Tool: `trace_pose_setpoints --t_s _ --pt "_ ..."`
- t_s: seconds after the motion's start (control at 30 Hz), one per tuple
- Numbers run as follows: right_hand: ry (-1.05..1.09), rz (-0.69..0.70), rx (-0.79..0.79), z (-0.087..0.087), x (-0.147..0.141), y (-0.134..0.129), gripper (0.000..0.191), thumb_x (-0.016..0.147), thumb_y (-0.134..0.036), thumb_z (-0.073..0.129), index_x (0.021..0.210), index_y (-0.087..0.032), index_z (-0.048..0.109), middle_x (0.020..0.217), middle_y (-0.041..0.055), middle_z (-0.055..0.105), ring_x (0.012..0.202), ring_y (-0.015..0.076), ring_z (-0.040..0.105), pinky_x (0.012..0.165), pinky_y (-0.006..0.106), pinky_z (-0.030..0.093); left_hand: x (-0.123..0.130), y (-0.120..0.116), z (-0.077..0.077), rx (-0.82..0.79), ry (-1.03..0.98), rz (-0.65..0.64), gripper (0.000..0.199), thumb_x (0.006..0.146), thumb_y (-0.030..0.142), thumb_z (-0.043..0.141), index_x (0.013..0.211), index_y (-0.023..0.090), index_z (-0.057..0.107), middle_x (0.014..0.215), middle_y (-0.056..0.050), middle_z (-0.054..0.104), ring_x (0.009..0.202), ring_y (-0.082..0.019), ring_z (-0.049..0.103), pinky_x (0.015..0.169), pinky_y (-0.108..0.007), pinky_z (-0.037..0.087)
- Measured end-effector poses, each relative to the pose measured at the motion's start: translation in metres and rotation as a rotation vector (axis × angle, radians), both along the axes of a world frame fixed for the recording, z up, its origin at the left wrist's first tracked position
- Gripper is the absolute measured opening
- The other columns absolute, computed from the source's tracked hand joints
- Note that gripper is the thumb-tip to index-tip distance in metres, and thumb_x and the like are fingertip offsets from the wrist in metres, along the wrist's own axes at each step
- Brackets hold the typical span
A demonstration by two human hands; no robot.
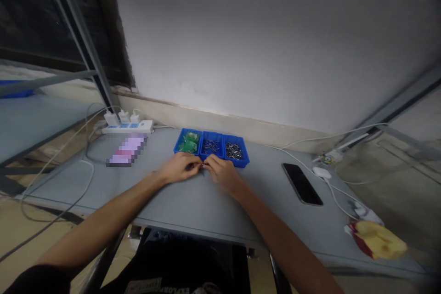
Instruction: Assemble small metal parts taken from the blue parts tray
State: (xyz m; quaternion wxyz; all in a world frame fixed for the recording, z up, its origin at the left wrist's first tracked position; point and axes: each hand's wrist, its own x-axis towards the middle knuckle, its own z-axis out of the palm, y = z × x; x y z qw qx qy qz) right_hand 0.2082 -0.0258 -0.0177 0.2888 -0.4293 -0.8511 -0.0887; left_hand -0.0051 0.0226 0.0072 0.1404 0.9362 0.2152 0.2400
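In the head view, the left hand (181, 167) and the right hand (222, 172) are meeting above the surface (206, 206), nearer its far edge than its near one and about midway between its side edges. The fingers of both hands are pinching together on a small part (203, 165), which is sitting between the fingertips just in front of the middle tray (212, 134). Its shape is mostly hiding behind them.

Along the far edge, three blue trays are standing side by side: the left tray (176, 148) is holding green pieces (188, 147), the middle one slim metal pins (211, 147), the right tray (245, 161) shorter metal pieces (233, 150). Toward the right edge a dark phone (302, 184) is lying flat; near the far left corner a power strip (146, 126) is resting.

The small part is probably light and stiff; if smooth metal, it may be prone to slipping or rolling. A fingertip pinch at its two ends seems the likeliest sound hold, pressing gently in case any piece is brittle.
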Motion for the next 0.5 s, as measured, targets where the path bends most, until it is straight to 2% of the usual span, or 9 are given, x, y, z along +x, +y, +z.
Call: trace_pose_setpoints --t_s 0.13,0.2,0.3,0.37,0.43,0.5 --pt "0.044 0.017 0.088 0.003 0.006 0.002 0.028 0.107 -0.031 0.041 0.099 -0.02 0.065 0.092 0.0044 0.068 0.076 0.0119 0.064 0.066 0.022 0.043 0.0 0.001 -0.002 0.005 0.001 0.012 0.026 0.1 0.032 0.048 0.099 0.018 0.069 0.078 -0.003 0.068 0.072 -0.015 0.061 0.069 -0.025 0.043" --pt "0.143 0.044 0.175 0.005 0.01 0.001 0.025 0.106 -0.026 0.041 0.104 -0.02 0.065 0.094 0.006 0.069 0.081 0.0136 0.066 0.07 0.023 0.046 -0.001 0.001 -0.002 0.016 0.039 0.026 0.027 0.1 0.034 0.049 0.108 0.02 0.07 0.079 -0.002 0.07 0.068 -0.014 0.062 0.066 -0.024 0.042" --pt "0.347 0.028 0.324 0.007 0.015 0.0 0.026 0.105 -0.024 0.039 0.108 -0.02 0.065 0.091 0.0071 0.071 0.085 0.0168 0.068 0.076 0.027 0.05 0.0 0.002 -0.004 0.062 0.159 0.02 0.026 0.099 0.033 0.051 0.111 0.022 0.071 0.077 -0.002 0.072 0.064 -0.015 0.063 0.064 -0.024 0.042" --pt "0.448 -0.093 0.353 0.009 0.016 0.001 0.028 0.105 -0.027 0.039 0.113 -0.02 0.064 0.091 0.0072 0.073 0.084 0.0181 0.07 0.076 0.028 0.052 0.001 0.002 -0.006 0.097 0.232 0.018 0.025 0.098 0.032 0.054 0.113 0.024 0.071 0.08 -0.004 0.073 0.069 -0.017 0.065 0.066 -0.025 0.043" --pt "0.473 -0.259 0.288 0.01 0.016 0.002 0.031 0.105 -0.032 0.04 0.123 -0.02 0.062 0.086 0.006 0.073 0.075 0.0185 0.07 0.07 0.027 0.051 0.002 0.001 -0.008 0.117 0.273 0.023 0.025 0.097 0.032 0.056 0.115 0.024 0.071 0.083 -0.005 0.073 0.072 -0.019 0.067 0.067 -0.027 0.044" --pt "0.436 -0.367 0.191 0.012 0.015 0.004 0.036 0.105 -0.035 0.04 0.131 -0.019 0.059 0.079 0.0045 0.073 0.067 0.0181 0.069 0.064 0.026 0.049 0.003 0.001 -0.01 0.126 0.29 0.024 0.023 0.096 0.032 0.056 0.112 0.025 0.072 0.083 -0.005 0.073 0.072 -0.019 0.067 0.067 -0.027 0.044"
